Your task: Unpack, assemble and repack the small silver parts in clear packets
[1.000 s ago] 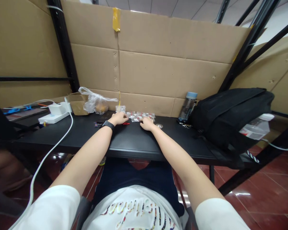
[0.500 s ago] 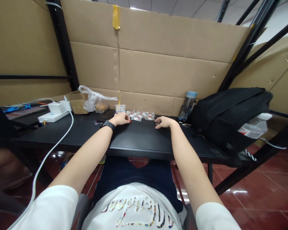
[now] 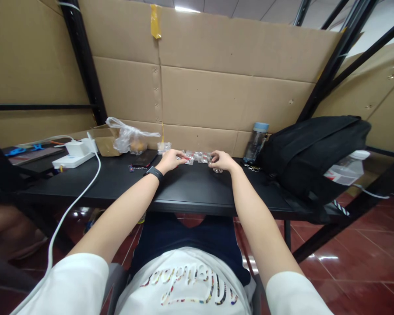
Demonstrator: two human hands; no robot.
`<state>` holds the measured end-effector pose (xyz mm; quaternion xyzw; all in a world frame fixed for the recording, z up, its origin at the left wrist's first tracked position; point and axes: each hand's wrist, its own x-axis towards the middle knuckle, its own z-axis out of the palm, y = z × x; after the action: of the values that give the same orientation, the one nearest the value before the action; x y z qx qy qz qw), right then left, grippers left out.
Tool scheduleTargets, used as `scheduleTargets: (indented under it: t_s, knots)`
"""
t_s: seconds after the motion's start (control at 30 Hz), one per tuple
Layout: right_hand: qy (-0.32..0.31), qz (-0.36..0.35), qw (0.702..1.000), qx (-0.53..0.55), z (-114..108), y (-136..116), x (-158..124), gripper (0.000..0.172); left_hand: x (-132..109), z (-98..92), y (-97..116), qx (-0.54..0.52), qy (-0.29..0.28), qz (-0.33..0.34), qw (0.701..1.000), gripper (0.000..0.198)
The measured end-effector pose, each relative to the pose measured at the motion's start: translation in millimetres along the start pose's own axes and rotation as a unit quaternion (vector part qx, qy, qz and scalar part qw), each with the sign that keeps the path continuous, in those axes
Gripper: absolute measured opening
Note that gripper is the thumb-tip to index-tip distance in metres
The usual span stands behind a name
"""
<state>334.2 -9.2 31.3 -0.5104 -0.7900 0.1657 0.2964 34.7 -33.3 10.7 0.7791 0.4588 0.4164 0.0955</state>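
Both my arms reach across a black desk [image 3: 184, 192] to a row of small clear packets [image 3: 198, 156] with red and white bits, lying near the cardboard back wall. My left hand [image 3: 173, 159], with a black watch on its wrist, has its fingers curled and pinches a small red piece at the left end of the row. My right hand [image 3: 221, 160] is closed over a small clear round object at the right end of the row. What exactly the right fingers hold is too small to tell.
A blue-capped water bottle [image 3: 256, 142] and a large black backpack [image 3: 315, 153] stand on the right. On the left are a clear plastic bag [image 3: 131, 139], a cardboard box [image 3: 105, 141], a white power adapter [image 3: 75, 153] and its cable hanging off the desk edge.
My left hand slid right and forward onto the packets. My right hand moved right to the small round object, then forward to the row's right end.
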Motion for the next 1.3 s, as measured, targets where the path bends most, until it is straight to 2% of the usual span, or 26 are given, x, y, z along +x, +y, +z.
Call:
scheduleTargets:
  t_s: [0.07, 0.13, 0.2, 0.3, 0.47, 0.7, 0.87, 1.03, 1.17, 1.3]
  knots:
    - [0.02, -0.075, 0.995, 0.058, 11.8, -12.7, 2.5, 0.063, -0.3, 1.4, 4.9, 0.01, 0.025, 0.002, 1.0, 0.023]
    - [0.048, -0.142, 0.98, 0.128, 26.0, -30.0, 4.9, 0.061, 0.4, 2.2, 7.9, 0.003, 0.056, 0.007, 0.998, 0.023]
    - [0.097, -0.176, 0.961, 0.191, 40.0, -48.7, 5.6, 0.059, 2.0, 2.5, 9.4, -0.023, 0.075, 0.022, 0.997, 0.022]
    - [0.115, -0.203, 0.947, 0.223, 54.9, -70.3, 3.0, 0.053, 4.6, 2.8, 11.0, -0.057, 0.086, 0.042, 0.994, 0.022]
    - [0.112, -0.178, 0.957, 0.202, 60.1, -76.3, -2.7, 0.042, 5.5, 3.7, 15.2, -0.052, 0.071, 0.041, 0.995, 0.022]
    - [0.084, -0.156, 0.939, 0.296, 61.8, -69.3, 0.5, 0.05, 4.9, 9.6, 12.1, -0.014, 0.075, 0.042, 0.996, 0.017]
    - [0.063, -0.146, 0.92, 0.357, 63.3, -69.6, -1.0, 0.047, 1.2, 10.0, 17.3, 0.04, 0.107, 0.054, 0.992, 0.013]
    - [0.064, -0.151, 0.907, 0.388, 62.5, -68.7, -2.0, 0.047, -1.0, 11.3, 23.6, 0.065, 0.108, 0.056, 0.991, 0.013]
    - [0.056, -0.14, 0.909, 0.389, 63.0, -67.7, -2.5, 0.049, -2.1, 13.4, 24.0, 0.055, 0.103, 0.048, 0.992, 0.013]
    - [0.054, -0.127, 0.915, 0.379, 63.5, -64.7, -1.8, 0.046, -4.2, 12.5, 28.3, 0.075, 0.107, 0.081, 0.988, 0.012]
